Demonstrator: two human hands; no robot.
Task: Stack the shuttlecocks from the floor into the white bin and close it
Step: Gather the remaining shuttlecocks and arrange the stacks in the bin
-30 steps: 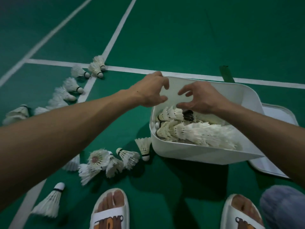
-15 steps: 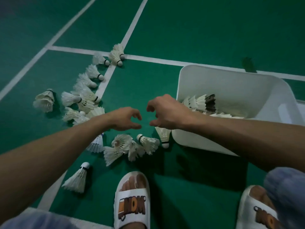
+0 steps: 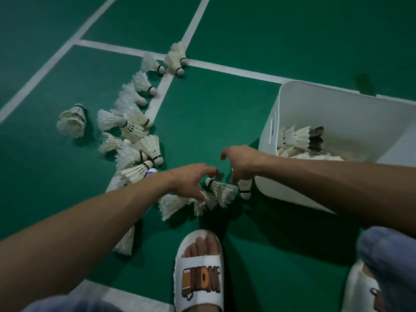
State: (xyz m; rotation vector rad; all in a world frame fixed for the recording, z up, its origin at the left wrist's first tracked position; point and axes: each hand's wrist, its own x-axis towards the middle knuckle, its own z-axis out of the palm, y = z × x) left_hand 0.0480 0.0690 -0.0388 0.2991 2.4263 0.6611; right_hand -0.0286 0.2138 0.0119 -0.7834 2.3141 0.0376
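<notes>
1. While the left hand and the right hand reach down over the near cluster of shuttlecocks on the floor, both are spread as loose claws, thumbs apart from the fingers. Neither plainly holds anything, and the left fingertips touch feathers.
2. The white bin stands open just right of the right hand, with stacked shuttlecocks lying inside. A single shuttlecock sits just beside its wall, below the right fingers.
3. Judged step: gathering the next few from the cluster. Each is best taken at the cork or low on the skirt, since feathers probably crush easily. Corks should face one way so that one nests into the next before the stack goes into the bin.
4. A longer scatter of shuttlecocks lies farther left beside a white court line, so much of the task remains.
5. Hidden or unclear:
   - The left forearm covers part of the scatter.
   - The right forearm covers the nearer bin contents.
   - Contact between the right fingers and the single shuttlecock cannot be told.
   - No lid can be made out with certainty.
</notes>
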